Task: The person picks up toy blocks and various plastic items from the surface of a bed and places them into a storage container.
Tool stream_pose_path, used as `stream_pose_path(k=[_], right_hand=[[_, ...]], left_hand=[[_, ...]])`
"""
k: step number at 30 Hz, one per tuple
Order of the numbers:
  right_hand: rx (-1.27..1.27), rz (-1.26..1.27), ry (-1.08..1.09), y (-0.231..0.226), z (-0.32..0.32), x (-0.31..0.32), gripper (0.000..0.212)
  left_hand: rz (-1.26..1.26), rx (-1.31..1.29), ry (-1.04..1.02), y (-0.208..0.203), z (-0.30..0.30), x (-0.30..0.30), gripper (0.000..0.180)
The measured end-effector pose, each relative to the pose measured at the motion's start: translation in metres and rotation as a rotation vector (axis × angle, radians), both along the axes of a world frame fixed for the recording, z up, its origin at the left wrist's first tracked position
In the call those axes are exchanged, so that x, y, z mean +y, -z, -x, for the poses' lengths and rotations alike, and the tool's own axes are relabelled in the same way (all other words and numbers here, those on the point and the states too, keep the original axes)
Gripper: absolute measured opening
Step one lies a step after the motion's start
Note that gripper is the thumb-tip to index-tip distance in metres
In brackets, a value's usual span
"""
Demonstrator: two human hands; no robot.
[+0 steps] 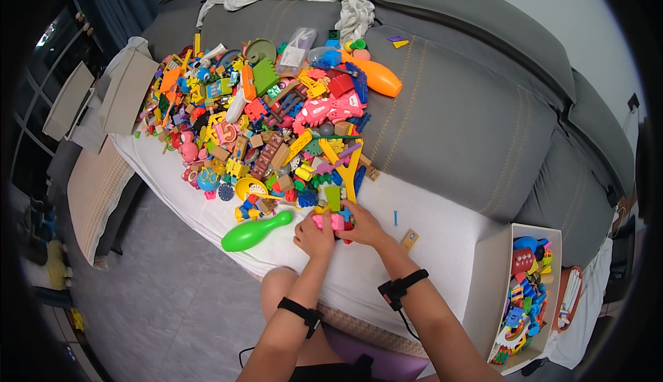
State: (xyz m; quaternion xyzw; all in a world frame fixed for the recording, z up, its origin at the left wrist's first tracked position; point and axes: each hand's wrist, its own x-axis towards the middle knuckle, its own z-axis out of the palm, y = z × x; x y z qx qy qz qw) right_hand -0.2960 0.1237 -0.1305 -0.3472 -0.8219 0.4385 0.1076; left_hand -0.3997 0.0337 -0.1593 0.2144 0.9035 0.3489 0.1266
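Observation:
At the near edge of a big toy pile, my left hand (315, 235) is closed on a pink toy block (329, 222). My right hand (364, 225) is curled close beside it, its fingers bent round small pieces at the block's right side. What exactly those fingers grip is too small to make out. A lime-green block (333, 197) stands just beyond my hands, with a yellow Y-shaped toy piece (351, 171) behind it. A green toy bowling pin (257, 232) lies left of my left hand. Both wrists wear black straps.
The mixed toy pile (262, 154) covers a white sheet (431, 206) on a grey sofa (469, 119). An orange bowling pin (378, 76) lies at the back. At the right stands a white bin (483, 285) of toys. A small wooden piece (409, 240) lies right of my hands.

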Motion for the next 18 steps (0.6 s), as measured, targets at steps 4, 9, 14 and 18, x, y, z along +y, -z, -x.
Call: stream_pose_path(k=[4, 9, 14, 18], right_hand=[[-0.033, -0.118, 0.073, 0.005, -0.023, -0.023, 0.083], [-0.113, -0.185, 0.221, -0.008, -0.031, -0.055, 0.084], [-0.172, -0.361, 0.337, -0.012, -0.008, -0.071, 0.073], [-0.310, -0.293, 0.311, -0.013, -0.003, -0.075, 0.058]], left_hand=[[-0.222, -0.055, 0.157, 0.003, -0.012, -0.022, 0.048], [-0.268, 0.196, 0.234, -0.034, 0.013, -0.056, 0.039], [0.081, 0.555, 0.116, -0.034, 0.077, -0.076, 0.053], [0.253, 0.385, 0.209, -0.024, 0.099, -0.076, 0.056]])
